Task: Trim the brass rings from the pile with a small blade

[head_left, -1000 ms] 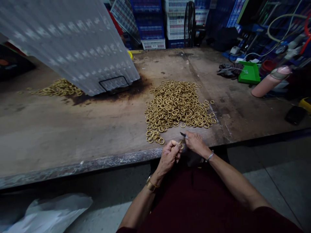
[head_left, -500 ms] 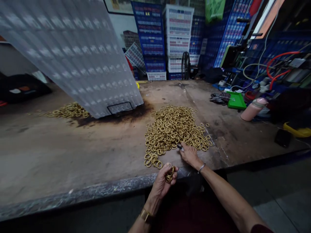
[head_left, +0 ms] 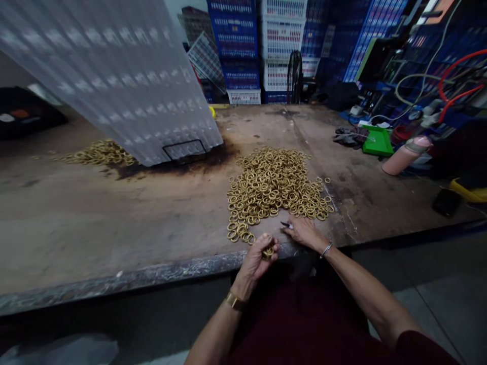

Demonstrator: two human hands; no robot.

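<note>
A large heap of brass-coloured rings lies on the worktable. My left hand is at the table's front edge, fingers curled round several rings. To its right, my right hand rests low at the near edge of the heap. It pinches a slim tool with a dark pointed tip and a pale body; its exact kind is unclear. The tool's tip points left, towards the left hand.
A tall translucent ribbed panel stands on the worktable at the left, by a smaller ring pile. At the right are a green tray, a pink bottle and a dark phone-like object. Stacked crates stand behind.
The view has tilted down. My right hand has drawn back from the heap's edge with the tool, whose dark tip now shows more. My left hand still holds its rings.
</note>
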